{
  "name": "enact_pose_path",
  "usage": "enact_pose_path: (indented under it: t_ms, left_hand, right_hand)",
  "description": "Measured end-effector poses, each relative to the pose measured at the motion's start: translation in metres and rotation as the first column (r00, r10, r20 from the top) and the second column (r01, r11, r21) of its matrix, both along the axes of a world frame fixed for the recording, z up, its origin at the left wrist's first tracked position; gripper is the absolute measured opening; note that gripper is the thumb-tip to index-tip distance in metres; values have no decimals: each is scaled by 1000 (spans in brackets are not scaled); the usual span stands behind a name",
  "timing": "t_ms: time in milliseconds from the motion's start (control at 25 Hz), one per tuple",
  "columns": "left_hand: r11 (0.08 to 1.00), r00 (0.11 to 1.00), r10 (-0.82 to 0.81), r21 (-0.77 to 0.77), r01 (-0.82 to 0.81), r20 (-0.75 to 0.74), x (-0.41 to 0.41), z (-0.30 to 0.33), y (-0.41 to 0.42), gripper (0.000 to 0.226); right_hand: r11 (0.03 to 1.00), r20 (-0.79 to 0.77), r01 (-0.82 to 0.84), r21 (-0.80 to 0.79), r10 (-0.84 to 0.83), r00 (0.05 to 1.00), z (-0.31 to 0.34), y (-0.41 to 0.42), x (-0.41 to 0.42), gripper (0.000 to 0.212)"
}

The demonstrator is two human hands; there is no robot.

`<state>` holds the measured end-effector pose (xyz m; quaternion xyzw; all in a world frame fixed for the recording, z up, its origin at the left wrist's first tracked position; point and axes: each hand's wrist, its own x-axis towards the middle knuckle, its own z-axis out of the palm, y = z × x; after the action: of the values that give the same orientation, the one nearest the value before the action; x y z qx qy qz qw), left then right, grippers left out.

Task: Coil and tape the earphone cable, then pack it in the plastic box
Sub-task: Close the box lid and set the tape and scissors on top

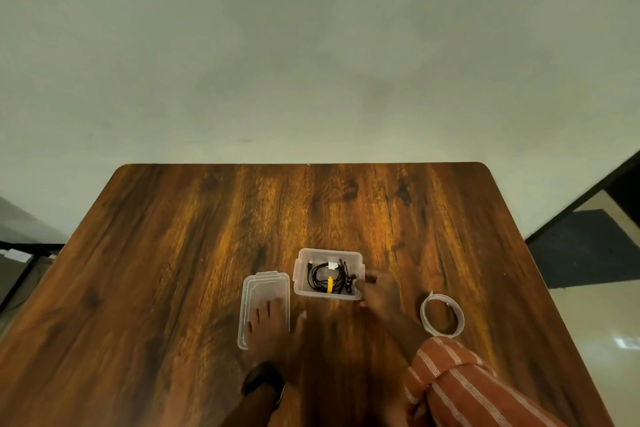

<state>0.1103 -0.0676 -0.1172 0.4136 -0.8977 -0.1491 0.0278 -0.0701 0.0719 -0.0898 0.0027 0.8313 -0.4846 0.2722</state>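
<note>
A clear plastic box (301, 274) stands near the middle of the wooden table. Inside it lies the coiled black earphone cable (320, 277), bound with a yellow tape band and a white piece. My right hand (379, 295) grips the box's right side, thumb at the near corner and fingers curled at the rim. The clear lid (265, 288) lies flat to the left of the box. My left hand (272, 326) rests on the lid's near half with straight fingers spread.
A roll of pale tape (442, 315) lies to the right of my right forearm. The wooden table (207, 236) stretches far ahead to a wall. A dark band sits on my left wrist, and a striped sleeve covers my right arm.
</note>
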Motion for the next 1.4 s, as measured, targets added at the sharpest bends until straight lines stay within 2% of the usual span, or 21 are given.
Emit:
enact_pose_path:
  t_ms: [80,240,280,360,400,480,520,600,680,760,880,1000,1080,1160,1280,1400]
  left_hand:
    - [998,993,13,67,-21,118,21,-13,7,53]
    - [997,996,-29,73,23,80,28,-7,5,25]
    - [998,998,1,59,-5,56,29,0,3,23]
    - [995,995,90,39,-89,-40,28,20,0,19]
    - [992,985,127,43,-123,-116,25,37,-1,17]
    - [987,942,154,90,-133,-297,17,78,-2,15]
    - [988,914,129,128,-86,-384,11,97,-3,14]
    - [970,853,22,218,108,-522,-6,133,-7,11]
    - [929,806,-23,284,236,-591,-30,153,-14,15]
    - [900,815,-19,344,266,-580,-56,162,-22,22]
    - [841,824,51,470,270,-564,-85,169,-26,29]
    - [771,789,307,625,121,-532,-96,146,-22,26]
    - [721,800,360,687,89,-481,-96,117,-17,21]
    - [771,872,293,637,27,-391,-93,85,-13,28]
    - [864,931,208,502,-31,-300,-81,48,-9,29]
    - [929,966,99,370,-4,-239,-74,22,-10,27]
  right_hand:
    - [1000,8,-20,-7,20,1000,-2,11,2,25]
    - [996,33,-81,-26,82,996,2,28,4,21]
    - [995,-4,-98,-27,97,995,6,32,6,16]
    - [993,-217,-113,25,116,969,17,38,7,4]
    - [994,-319,-100,46,110,941,23,39,7,5]
    - [994,-387,-106,15,103,916,40,38,5,24]
    - [989,-353,-143,-34,122,928,50,36,3,37]
    - [942,-212,-275,-193,234,949,76,32,-3,62]
    - [875,-135,-353,-332,326,936,97,28,-8,72]
    - [856,-131,-331,-398,304,944,101,30,-13,60]
    - [930,-100,-152,-333,126,987,86,39,-19,9]
    - [972,18,12,-235,-8,1000,60,45,-14,15]
    - [968,104,176,-179,-159,982,48,43,-1,15]
    - [967,132,233,-101,-219,967,40,40,13,15]
    - [992,107,118,36,-122,987,29,38,27,15]
    - [988,90,66,136,-79,993,21,40,24,22]
